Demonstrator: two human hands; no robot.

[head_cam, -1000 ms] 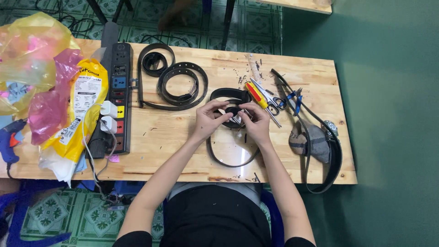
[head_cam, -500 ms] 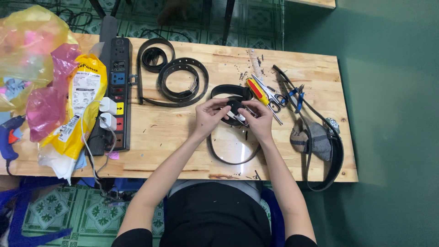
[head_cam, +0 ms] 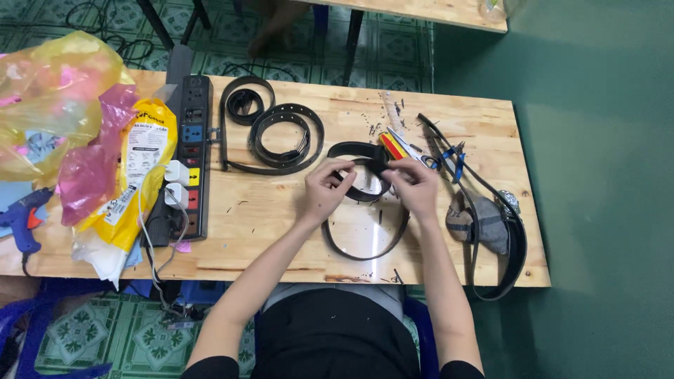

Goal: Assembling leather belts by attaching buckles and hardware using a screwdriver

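Observation:
My left hand [head_cam: 328,189] and my right hand [head_cam: 414,186] both grip a black belt [head_cam: 361,245] over the middle of the wooden table [head_cam: 274,231]. The belt loops from between my fingers down toward the table's near edge and curls up behind my hands. Its buckle end is hidden by my fingers. A red and yellow handled screwdriver [head_cam: 391,146] lies just beyond my right hand.
A coiled black belt [head_cam: 281,137] lies at the back centre. A black power strip [head_cam: 188,158] with white plugs sits to the left, beside yellow and pink plastic bags [head_cam: 77,133]. A blue glue gun [head_cam: 24,221], pliers [head_cam: 449,154], a grey cloth [head_cam: 481,221] and another belt [head_cam: 516,238] lie around.
My hands stay at the same spot on the belt, with the fingers shifting slightly. The camera view has moved a little.

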